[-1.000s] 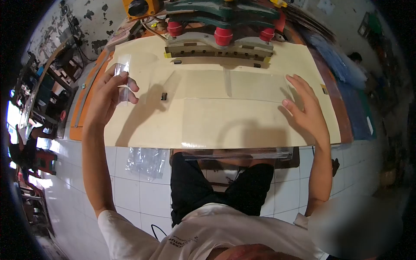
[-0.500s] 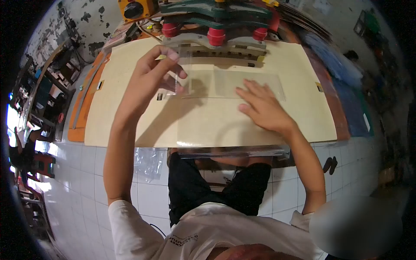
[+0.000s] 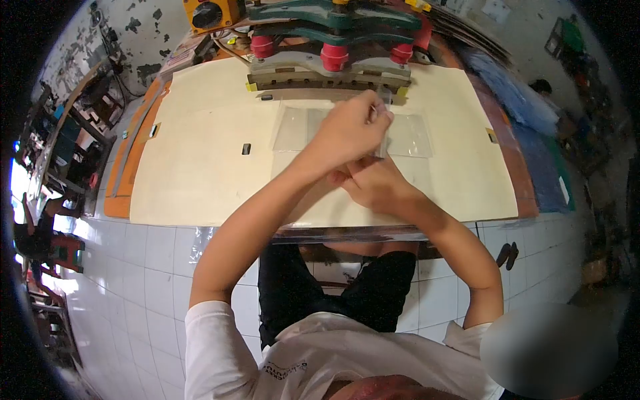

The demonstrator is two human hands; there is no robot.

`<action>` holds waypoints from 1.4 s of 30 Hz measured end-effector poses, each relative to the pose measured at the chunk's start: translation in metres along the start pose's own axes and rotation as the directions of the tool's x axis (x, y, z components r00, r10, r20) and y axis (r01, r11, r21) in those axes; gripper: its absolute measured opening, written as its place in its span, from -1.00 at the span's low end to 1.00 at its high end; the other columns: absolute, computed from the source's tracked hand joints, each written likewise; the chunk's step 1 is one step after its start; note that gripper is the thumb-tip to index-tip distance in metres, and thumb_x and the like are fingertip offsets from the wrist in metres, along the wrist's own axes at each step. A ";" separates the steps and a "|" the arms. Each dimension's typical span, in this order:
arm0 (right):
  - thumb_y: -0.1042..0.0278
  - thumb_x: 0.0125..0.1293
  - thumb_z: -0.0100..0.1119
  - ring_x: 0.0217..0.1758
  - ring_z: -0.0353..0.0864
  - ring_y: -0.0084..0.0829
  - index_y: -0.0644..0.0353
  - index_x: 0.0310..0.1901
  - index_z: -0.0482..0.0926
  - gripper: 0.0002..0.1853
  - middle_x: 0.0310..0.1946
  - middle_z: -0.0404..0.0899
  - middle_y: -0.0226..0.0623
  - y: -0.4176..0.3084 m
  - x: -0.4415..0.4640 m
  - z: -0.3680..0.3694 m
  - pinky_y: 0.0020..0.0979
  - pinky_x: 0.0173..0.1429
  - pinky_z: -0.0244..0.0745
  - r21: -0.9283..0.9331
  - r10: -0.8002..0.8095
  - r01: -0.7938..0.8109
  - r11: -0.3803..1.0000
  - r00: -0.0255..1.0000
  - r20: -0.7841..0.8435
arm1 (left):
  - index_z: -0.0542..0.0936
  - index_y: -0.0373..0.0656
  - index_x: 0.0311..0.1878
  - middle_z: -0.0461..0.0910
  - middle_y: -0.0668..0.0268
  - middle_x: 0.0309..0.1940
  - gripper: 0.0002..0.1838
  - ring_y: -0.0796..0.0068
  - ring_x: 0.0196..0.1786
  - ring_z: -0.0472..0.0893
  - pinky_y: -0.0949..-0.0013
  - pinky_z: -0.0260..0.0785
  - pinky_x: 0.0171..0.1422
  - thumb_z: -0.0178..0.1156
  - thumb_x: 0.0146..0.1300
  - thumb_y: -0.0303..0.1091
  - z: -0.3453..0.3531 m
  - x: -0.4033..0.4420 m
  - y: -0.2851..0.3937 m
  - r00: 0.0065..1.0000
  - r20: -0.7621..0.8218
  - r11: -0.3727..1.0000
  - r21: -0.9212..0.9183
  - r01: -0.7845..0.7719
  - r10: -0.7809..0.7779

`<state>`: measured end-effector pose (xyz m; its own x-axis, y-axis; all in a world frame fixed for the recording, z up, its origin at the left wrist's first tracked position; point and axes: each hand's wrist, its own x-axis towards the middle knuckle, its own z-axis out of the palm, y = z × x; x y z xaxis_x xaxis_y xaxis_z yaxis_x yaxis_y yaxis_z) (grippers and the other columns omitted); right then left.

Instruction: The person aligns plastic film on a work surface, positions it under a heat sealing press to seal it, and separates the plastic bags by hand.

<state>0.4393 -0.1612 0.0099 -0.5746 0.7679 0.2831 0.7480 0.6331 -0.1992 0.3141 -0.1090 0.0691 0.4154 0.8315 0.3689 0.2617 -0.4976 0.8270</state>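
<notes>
My left hand [image 3: 353, 130] is closed in a pinch on the edge of a clear plastic piece [image 3: 383, 137], which stands up from the board. Just below and partly behind it is my right hand [image 3: 377, 183], low over the board; its fingers are mostly hidden by the left hand, so its grip cannot be made out. Under and around both hands, a clear plastic sheet [image 3: 290, 130] lies flat on the cream board [image 3: 200, 153], its right part showing beyond the left hand.
A green press-like machine [image 3: 340, 27] with red knobs [image 3: 333, 57] and a metal bar [image 3: 293, 81] stands at the board's far edge. Small dark blocks [image 3: 246, 149] sit on the board. A yellow switch box [image 3: 208, 15] is at back left, blue plastic film [image 3: 513, 100] at right.
My left hand has moved right across the board, carrying the plastic edge over toward my right hand. The right hand has drawn left and nearer me, and now overlaps the left in view.
</notes>
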 end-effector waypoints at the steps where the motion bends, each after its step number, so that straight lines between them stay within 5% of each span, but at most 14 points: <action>1: 0.12 0.36 0.12 0.23 0.51 0.10 0.14 0.21 0.50 -0.55 0.13 0.56 0.06 0.001 -0.001 0.004 0.13 0.31 0.31 0.079 -0.032 0.041 0.996 0.993 -0.112 | 0.57 -0.32 -0.14 0.65 0.08 -0.42 -0.65 0.26 -0.35 0.64 0.20 0.47 -0.20 0.20 0.36 -0.14 0.009 0.003 0.001 1.000 -0.004 0.999 0.031 -0.019 0.019; 4: 0.28 0.37 0.15 0.27 0.46 0.07 0.26 0.23 0.47 -0.56 0.17 0.53 0.05 -0.004 -0.004 -0.013 -0.01 0.37 0.28 0.172 0.022 -0.041 0.984 0.994 0.111 | 0.58 -0.30 -0.15 0.65 -0.10 -0.38 -0.63 -0.07 -0.30 0.67 0.04 0.48 -0.15 0.19 0.33 -0.11 0.026 0.010 0.006 1.000 -0.002 0.994 0.110 -0.028 0.029; 9: 0.28 0.36 0.16 0.24 0.49 0.03 0.27 0.21 0.50 -0.57 0.16 0.54 0.02 0.005 -0.014 0.013 0.00 0.34 0.29 0.003 -0.029 0.029 1.000 0.998 -0.057 | 0.57 -0.32 -0.13 0.65 -0.18 -0.30 -0.63 -0.28 -0.17 0.64 -0.11 0.45 -0.02 0.16 0.32 -0.12 0.038 0.023 0.009 0.998 0.055 0.975 0.215 -0.045 0.034; 14: 0.27 0.34 0.19 0.21 0.50 0.02 0.31 0.16 0.55 -0.58 0.14 0.54 0.06 -0.006 -0.008 -0.005 0.00 0.31 0.30 0.000 -0.019 0.019 1.000 0.979 0.203 | 0.57 -0.32 -0.12 0.65 -0.20 -0.25 -0.61 -0.27 -0.11 0.64 -0.11 0.45 0.02 0.17 0.31 -0.10 0.043 0.032 0.001 0.997 0.064 0.974 0.223 -0.049 0.035; 17: 0.08 0.32 0.20 -0.14 0.65 -0.03 0.30 -0.30 0.65 -0.63 -0.35 0.63 0.01 -0.009 -0.017 0.004 -0.03 -0.03 0.53 0.002 -0.185 0.187 0.982 0.973 -0.139 | 0.59 -0.31 -0.10 0.66 -0.18 -0.24 -0.61 -0.23 -0.12 0.65 -0.05 0.47 0.03 0.17 0.30 -0.11 0.043 0.031 -0.007 0.992 0.123 0.971 0.231 -0.056 0.028; 20: 0.06 0.33 0.21 -0.16 0.65 -0.04 0.33 -0.31 0.65 -0.61 -0.34 0.62 -0.02 -0.022 -0.021 -0.011 -0.08 -0.06 0.55 0.078 -0.033 0.034 0.996 0.999 -0.016 | 0.60 -0.29 -0.08 0.67 -0.13 -0.24 -0.62 -0.19 -0.13 0.65 0.02 0.49 0.03 0.17 0.30 -0.12 0.042 0.027 -0.023 0.963 0.270 0.978 0.199 -0.056 0.000; 22: 0.07 0.34 0.23 -0.27 0.67 -0.06 0.31 -0.39 0.66 -0.61 -0.42 0.63 -0.11 -0.033 -0.022 -0.027 -0.09 -0.13 0.57 0.003 -0.232 0.243 0.970 0.930 -0.284 | 0.60 -0.28 -0.07 0.68 -0.11 -0.23 -0.63 -0.16 -0.13 0.65 0.07 0.50 0.04 0.18 0.29 -0.13 0.038 0.023 -0.035 0.935 0.354 0.982 0.175 -0.072 0.005; 25: 0.11 0.33 0.26 -0.33 0.69 -0.07 0.28 -0.41 0.67 -0.65 -0.46 0.66 -0.18 -0.025 -0.033 -0.080 -0.15 -0.17 0.58 0.118 -0.225 0.234 0.965 0.971 -0.088 | 0.61 -0.27 -0.03 0.66 -0.07 -0.16 -0.65 -0.13 -0.08 0.63 0.08 0.48 0.11 0.18 0.27 -0.20 0.033 0.013 -0.051 0.889 0.427 0.982 0.006 -0.188 0.167; 27: 0.15 0.33 0.25 -0.34 0.71 -0.16 0.24 -0.35 0.68 -0.71 -0.45 0.69 -0.17 0.006 -0.030 -0.089 -0.20 -0.15 0.58 0.500 0.274 -0.181 0.847 0.954 -0.120 | 0.60 -0.29 0.03 0.61 -0.05 -0.01 -0.64 -0.10 0.06 0.58 0.08 0.42 0.25 0.17 0.22 -0.30 0.033 0.009 -0.060 0.782 0.484 0.890 0.012 -0.455 0.393; 28: 0.23 0.34 0.22 -0.30 0.73 -0.30 0.23 -0.28 0.71 -0.77 -0.39 0.72 -0.18 0.018 -0.023 -0.105 -0.28 -0.13 0.58 0.322 0.434 -0.361 0.875 0.879 -0.195 | 0.60 -0.29 0.03 0.61 -0.05 -0.01 -0.64 -0.10 0.06 0.58 0.08 0.42 0.25 0.17 0.22 -0.30 0.033 0.005 -0.059 0.783 0.480 0.890 0.009 -0.456 0.396; 33: 0.21 0.33 0.27 -0.22 0.68 -0.33 0.35 0.03 0.60 -0.62 -0.24 0.70 -0.09 0.124 -0.014 -0.070 -0.29 -0.08 0.55 0.332 0.593 -0.502 0.798 0.751 -0.289 | 0.56 -0.34 0.08 0.50 -0.02 0.16 -0.60 -0.07 0.25 0.46 0.05 0.31 0.39 0.16 0.18 -0.36 0.036 -0.005 -0.048 0.801 0.500 0.869 0.171 -0.464 0.330; 35: 0.20 0.26 0.36 -0.20 0.63 -0.35 0.37 0.10 0.54 -0.51 -0.24 0.64 -0.13 0.130 -0.008 -0.063 -0.30 -0.05 0.53 0.768 0.689 -0.439 0.465 0.724 -0.004 | 0.55 -0.33 0.08 0.51 -0.02 0.15 -0.59 -0.08 0.25 0.46 0.05 0.31 0.39 0.16 0.18 -0.35 0.037 -0.008 -0.048 0.807 0.492 0.864 0.190 -0.466 0.326; 38: 0.29 0.19 0.41 -0.26 0.61 -0.43 0.32 0.08 0.56 -0.54 -0.32 0.61 -0.27 0.129 0.003 -0.073 -0.35 -0.15 0.54 0.810 0.723 -0.493 0.318 0.679 0.130 | 0.55 -0.33 0.10 0.51 -0.01 0.15 -0.59 -0.08 0.24 0.46 0.04 0.31 0.38 0.16 0.18 -0.36 0.034 -0.009 -0.048 0.797 0.484 0.855 0.170 -0.489 0.360; 42: 0.44 0.23 0.34 -0.44 0.55 -0.58 0.33 0.04 0.57 -0.65 -0.44 0.59 -0.35 0.135 0.023 -0.100 -0.48 -0.38 0.47 0.544 0.658 -0.725 0.422 0.658 0.366 | 0.54 -0.32 0.11 0.52 -0.03 0.13 -0.58 -0.08 0.24 0.47 0.04 0.31 0.39 0.18 0.20 -0.35 0.030 -0.008 -0.045 0.769 0.536 0.862 0.138 -0.488 0.349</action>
<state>0.5603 -0.0678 0.0836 -0.0075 0.9576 -0.2879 0.5517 -0.2362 -0.7999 0.3257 -0.1004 0.0161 0.8776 0.3332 0.3448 0.1433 -0.8685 0.4746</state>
